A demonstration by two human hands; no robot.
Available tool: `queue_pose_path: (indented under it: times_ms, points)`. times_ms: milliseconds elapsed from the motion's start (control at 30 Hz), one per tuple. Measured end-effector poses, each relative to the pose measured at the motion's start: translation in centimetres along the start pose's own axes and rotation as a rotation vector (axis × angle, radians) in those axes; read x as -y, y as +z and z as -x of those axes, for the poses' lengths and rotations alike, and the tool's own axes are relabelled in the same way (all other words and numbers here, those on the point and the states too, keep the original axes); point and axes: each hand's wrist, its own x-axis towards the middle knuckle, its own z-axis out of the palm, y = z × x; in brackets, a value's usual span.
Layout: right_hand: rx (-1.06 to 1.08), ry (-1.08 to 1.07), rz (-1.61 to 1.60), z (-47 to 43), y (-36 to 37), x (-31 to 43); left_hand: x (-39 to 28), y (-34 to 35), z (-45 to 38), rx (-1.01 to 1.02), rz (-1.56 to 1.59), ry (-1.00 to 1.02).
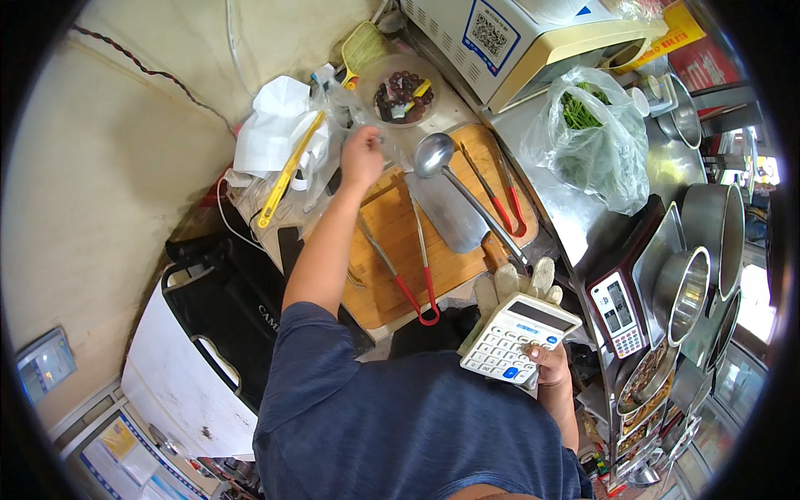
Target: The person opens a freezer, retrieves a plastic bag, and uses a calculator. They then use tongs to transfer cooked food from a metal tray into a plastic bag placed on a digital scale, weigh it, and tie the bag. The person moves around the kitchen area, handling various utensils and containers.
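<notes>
My left hand (362, 155) reaches over the far left part of a wooden cutting board (375, 231), beside a thin transparent plastic bag (331, 106). Its fingers look curled and blurred, and I cannot tell if they grip anything. In my right hand (550, 364) is a white desk calculator (522, 337), with the thumb over its keys. Pale knit gloves (507, 281) stick out from behind it. On the board lie a cleaver (450, 212), a steel ladle (433, 155) across it, and red-handled tongs (406, 281). A second pair of tongs (500, 194) lies to the right.
A plastic bowl (403, 69) of dark round fruit stands behind the board. White bags (272, 134) and a yellow stick (290, 172) are at left. On the right steel counter (544, 181) are a bag of greens (587, 144), a digital scale (619, 306), and metal pots (712, 237).
</notes>
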Motion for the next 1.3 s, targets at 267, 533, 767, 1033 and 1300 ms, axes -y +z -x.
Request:
queue_pose_path:
  times_ms: [267, 533, 767, 1033, 1300]
  points:
    - [0.005, -0.046, 0.01, -0.2, -1.0, -0.5, -3.4, -0.5, 1.4, -0.166, 0.183, -0.071]
    - [-0.001, -0.002, -0.014, -0.2, 0.4, -0.1, -3.3, -5.1, -3.5, -0.55, -0.153, 0.116]
    - [-0.016, 0.001, -0.008, -0.1, 0.0, -0.5, -2.9, -5.2, -3.8, -0.467, -0.16, 0.06]
    - [-0.036, 0.013, -0.008, 0.1, -0.7, -0.8, -6.6, -5.8, -1.5, 0.038, -0.603, 0.058]
    - [-0.061, 0.012, -0.004, 0.2, 0.3, -0.2, -2.1, -2.7, -5.8, 0.003, -0.432, -0.063]
